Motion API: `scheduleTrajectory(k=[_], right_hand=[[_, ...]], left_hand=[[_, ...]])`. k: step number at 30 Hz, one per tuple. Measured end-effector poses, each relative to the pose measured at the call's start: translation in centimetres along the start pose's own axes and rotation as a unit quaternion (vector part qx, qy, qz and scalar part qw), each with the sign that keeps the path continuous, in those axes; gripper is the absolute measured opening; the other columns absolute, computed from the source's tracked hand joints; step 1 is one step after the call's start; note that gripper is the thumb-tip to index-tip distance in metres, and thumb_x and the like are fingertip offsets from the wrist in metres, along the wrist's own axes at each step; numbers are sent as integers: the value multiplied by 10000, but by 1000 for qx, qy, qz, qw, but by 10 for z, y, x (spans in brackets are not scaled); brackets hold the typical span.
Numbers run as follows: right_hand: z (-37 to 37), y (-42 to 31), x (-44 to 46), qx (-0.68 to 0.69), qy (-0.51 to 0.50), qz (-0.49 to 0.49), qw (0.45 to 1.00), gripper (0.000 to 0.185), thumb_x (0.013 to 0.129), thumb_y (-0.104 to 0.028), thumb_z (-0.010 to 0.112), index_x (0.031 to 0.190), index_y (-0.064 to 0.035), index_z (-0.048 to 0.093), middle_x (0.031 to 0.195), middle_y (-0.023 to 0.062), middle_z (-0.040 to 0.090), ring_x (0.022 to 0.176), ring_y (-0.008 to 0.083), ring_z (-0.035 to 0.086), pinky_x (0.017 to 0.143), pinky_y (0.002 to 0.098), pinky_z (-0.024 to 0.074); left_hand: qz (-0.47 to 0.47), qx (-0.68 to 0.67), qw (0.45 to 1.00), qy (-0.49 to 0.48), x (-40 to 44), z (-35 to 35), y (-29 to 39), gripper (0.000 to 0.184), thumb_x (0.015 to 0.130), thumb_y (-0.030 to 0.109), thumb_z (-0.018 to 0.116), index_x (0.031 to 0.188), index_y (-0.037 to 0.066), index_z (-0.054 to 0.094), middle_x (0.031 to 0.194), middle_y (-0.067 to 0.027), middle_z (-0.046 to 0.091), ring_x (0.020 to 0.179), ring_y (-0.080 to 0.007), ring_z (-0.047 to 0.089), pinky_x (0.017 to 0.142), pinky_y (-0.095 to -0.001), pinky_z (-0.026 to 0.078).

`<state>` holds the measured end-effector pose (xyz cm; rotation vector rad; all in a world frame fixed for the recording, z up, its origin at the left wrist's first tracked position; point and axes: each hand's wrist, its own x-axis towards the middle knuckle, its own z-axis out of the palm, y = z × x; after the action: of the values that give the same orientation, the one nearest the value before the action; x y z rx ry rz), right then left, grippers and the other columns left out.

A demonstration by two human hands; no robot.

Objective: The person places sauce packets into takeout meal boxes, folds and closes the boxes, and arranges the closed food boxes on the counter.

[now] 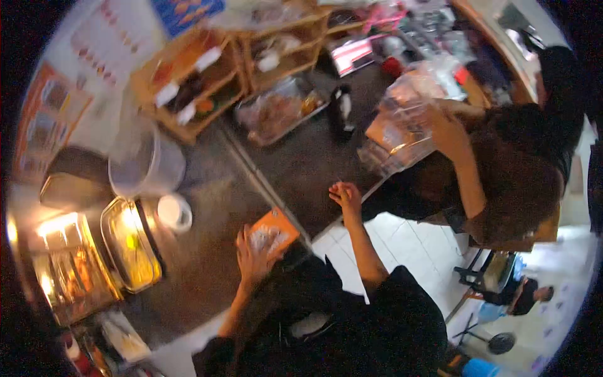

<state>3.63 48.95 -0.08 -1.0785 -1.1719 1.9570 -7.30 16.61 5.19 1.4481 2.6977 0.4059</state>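
Observation:
My left hand (251,259) lies on the left edge of an orange packet (274,231) with a pale printed or clear middle, flat on the dark table (213,188). The fingers look spread over it. To the right, my right hand (345,193) is raised near the table's front edge, away from the packet. Its fingers are bent and blurred, with some space between them, and nothing can be made out in them.
A co-worker (515,157) at the right handles clear plastic packs (402,125). A plastic-covered tray (279,110) and wooden shelves (195,81) stand at the back. At left are a clear tub (147,164), a white cup (174,212) and a lit metal tray (130,245).

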Motion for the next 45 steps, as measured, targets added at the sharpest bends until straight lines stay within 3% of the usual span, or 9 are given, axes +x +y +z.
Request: scheduleTrajectory(k=[8,17,20,22,27,30,39,43,45], right_hand=[[38,42,-182,-44,-223,201,953,301,926,-296,742,1062,-40,661,1210,94,670,1168,140,579,982,268,456],[46,89,-151,-422,-184,33,887,639,870,-607,697,743,17,645,619,34,581,552,130,472,542,356,414],[64,40,-159,-278,-145,243,918,582,869,-576,720,840,3,663,705,71,645,582,165,607,517,318,515],[41,43,-143,-257,-157,268,915,420,907,-452,727,941,-36,688,901,106,710,924,135,683,692,270,575],[-7,42,-138,16,-149,86,985,379,999,-326,610,1263,-55,581,1181,128,653,1008,292,684,788,449,605],[-10,22,-140,14,-87,163,983,446,997,-334,603,1331,-46,534,1244,132,637,1027,312,682,800,460,601],[-16,43,-114,-129,-95,349,923,395,891,-561,671,1086,-217,661,1029,-1,671,935,201,595,765,425,401],[-49,52,-99,-141,-157,249,945,429,910,-545,654,1144,-187,635,1094,22,663,957,209,598,812,459,447],[-123,113,-45,-361,-230,-37,903,437,926,-497,645,1189,-150,618,1113,47,668,1008,246,606,855,475,467]], left_hand=[[3,-3,1000,-24,3,1,-8,803,798,486,746,1514,438,386,1502,-295,276,1285,-563,366,933,-646,469],[-60,-51,997,-26,-3,1,16,710,846,424,700,1505,391,435,1489,-327,285,1308,-577,360,901,-616,506],[-63,-97,991,-69,11,-40,26,789,754,424,770,1477,421,455,1384,-322,364,1216,-515,412,830,-588,548],[-63,-84,993,-60,18,-35,34,796,692,499,783,1434,378,522,1296,-258,425,1173,-480,430,816,-569,549],[-46,-141,989,-23,51,-14,54,804,651,510,799,1394,303,570,1275,-252,455,1180,-467,441,801,-580,542],[-22,-74,997,-31,58,7,59,874,669,534,785,1461,323,483,1403,-264,410,1287,-477,394,813,-559,538],[37,27,998,42,53,34,71,718,842,513,650,1494,303,435,1477,-251,384,1308,-412,385,770,-435,505],[40,-94,994,45,61,22,71,700,755,492,721,1400,274,560,1390,-235,454,1237,-411,421,786,-450,503],[20,-144,989,-2,70,18,76,706,714,493,750,1367,271,598,1360,-229,475,1224,-415,429,812,-463,505]])
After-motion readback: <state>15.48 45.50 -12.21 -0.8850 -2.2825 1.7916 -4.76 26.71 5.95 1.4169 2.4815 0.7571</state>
